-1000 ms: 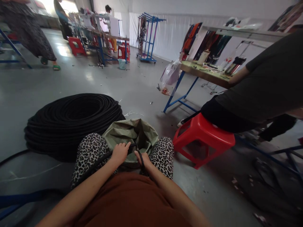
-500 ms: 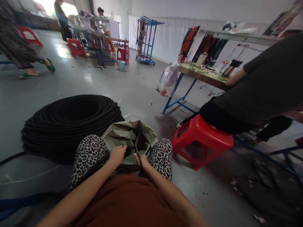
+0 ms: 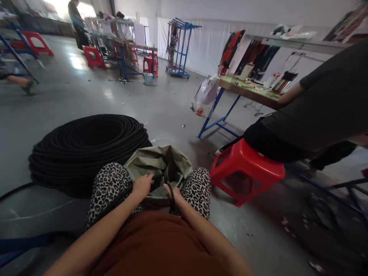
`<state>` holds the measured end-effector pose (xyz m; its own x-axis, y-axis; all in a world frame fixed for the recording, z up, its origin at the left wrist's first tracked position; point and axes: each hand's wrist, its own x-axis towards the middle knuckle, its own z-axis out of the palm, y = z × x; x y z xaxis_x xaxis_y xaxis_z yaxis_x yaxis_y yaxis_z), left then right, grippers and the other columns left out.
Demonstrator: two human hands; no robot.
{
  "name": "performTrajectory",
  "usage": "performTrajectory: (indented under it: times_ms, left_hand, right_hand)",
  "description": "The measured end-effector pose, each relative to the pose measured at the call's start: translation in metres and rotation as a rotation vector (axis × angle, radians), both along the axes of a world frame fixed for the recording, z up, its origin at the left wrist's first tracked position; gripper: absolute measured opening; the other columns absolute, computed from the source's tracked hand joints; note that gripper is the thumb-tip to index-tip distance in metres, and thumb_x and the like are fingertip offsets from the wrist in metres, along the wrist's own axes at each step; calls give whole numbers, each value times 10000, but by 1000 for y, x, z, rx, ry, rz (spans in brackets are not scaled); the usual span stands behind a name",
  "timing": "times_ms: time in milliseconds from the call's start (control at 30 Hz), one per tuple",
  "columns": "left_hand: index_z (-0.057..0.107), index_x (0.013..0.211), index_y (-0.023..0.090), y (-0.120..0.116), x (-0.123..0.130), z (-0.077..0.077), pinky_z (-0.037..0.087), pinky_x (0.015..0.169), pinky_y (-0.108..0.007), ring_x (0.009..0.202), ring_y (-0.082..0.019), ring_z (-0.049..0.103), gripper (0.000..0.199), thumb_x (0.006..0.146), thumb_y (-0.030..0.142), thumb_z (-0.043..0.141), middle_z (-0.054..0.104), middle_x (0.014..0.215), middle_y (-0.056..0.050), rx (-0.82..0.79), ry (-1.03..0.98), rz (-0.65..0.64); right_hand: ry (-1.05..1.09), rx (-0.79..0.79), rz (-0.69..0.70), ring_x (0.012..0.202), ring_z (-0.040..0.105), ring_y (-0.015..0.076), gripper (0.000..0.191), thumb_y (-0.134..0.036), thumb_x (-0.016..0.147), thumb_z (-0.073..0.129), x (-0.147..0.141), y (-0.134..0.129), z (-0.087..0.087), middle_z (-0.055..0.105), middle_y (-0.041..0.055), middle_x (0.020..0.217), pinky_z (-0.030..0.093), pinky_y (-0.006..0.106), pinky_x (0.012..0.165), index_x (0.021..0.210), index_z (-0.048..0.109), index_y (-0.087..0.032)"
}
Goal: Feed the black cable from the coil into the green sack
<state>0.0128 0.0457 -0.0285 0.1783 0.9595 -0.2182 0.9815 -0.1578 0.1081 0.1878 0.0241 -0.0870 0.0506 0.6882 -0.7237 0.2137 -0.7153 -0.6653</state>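
My left hand (image 3: 143,185) is closed around a thick black cord (image 3: 158,176), whose end sticks out to the right over an open olive-green sack (image 3: 140,156). The sack stands between my knees. My right hand (image 3: 173,193) is closed on a pair of scissors (image 3: 171,191) with dark handles. The blades point up and away from me, at the end part of the cord; whether they touch it I cannot tell. Behind my left hand the cord runs back over my left thigh. A large coil of black cord (image 3: 57,157) lies on the floor to my left.
A person in dark clothes (image 3: 327,103) sits on a red stool (image 3: 250,165) to my right, at a workbench (image 3: 247,91) with a plastic bag (image 3: 206,94) hanging from it. Farther off are a blue rack (image 3: 181,50), red stools (image 3: 93,57) and another person (image 3: 75,25).
The cord's end reaches farther out past my left hand, toward the scissors. A passer-by at the far left has moved mostly out of view. The camera has shifted slightly.
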Motion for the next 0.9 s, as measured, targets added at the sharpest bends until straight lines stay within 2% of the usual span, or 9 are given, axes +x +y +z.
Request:
performTrajectory:
  times_ms: [100, 233, 433, 700, 900]
  left_hand:
    - [553, 1295, 179, 1, 0, 6, 468, 858, -322, 1042, -216, 636, 376, 968, 221, 372, 679, 1120, -120, 7, -11, 17]
    - [556, 1300, 194, 1, 1, 11, 462, 852, -314, 1033, -212, 639, 372, 966, 230, 397, 683, 1117, -114, 37, -17, 27]
    - [553, 1304, 198, -1, 2, 12, 457, 841, -321, 1023, -217, 641, 381, 971, 238, 373, 680, 1121, -117, 35, -25, -5]
    - [550, 1297, 211, -2, 4, 14, 455, 854, -322, 1044, -212, 634, 375, 964, 225, 379, 679, 1141, -106, 7, -1, -34]
    - [552, 1310, 220, -3, 5, 15, 455, 869, -337, 1047, -219, 635, 383, 966, 225, 386, 681, 1141, -110, 2, -7, -54]
  right_hand:
    - [40, -23, -18, 389, 474, 113, 424, -520, 900, 584, 0, 0, 1, 477, -21, 508, 417, 221, 392, 674, 561, -162]
    - [92, -26, 10, 403, 491, 110, 428, -538, 897, 584, 1, -2, -5, 503, -17, 530, 420, 213, 404, 701, 564, -158]
    - [115, 5, 51, 422, 518, 112, 425, -532, 916, 558, 2, -2, -16, 535, -6, 549, 437, 208, 434, 729, 568, -150]
    - [70, -28, 66, 419, 525, 107, 412, -515, 922, 563, 1, -1, -3, 542, -8, 548, 445, 198, 427, 747, 569, -143]
    - [93, -12, 63, 414, 514, 103, 407, -495, 927, 565, 1, -1, 0, 530, -9, 542, 435, 195, 417, 711, 565, -149]
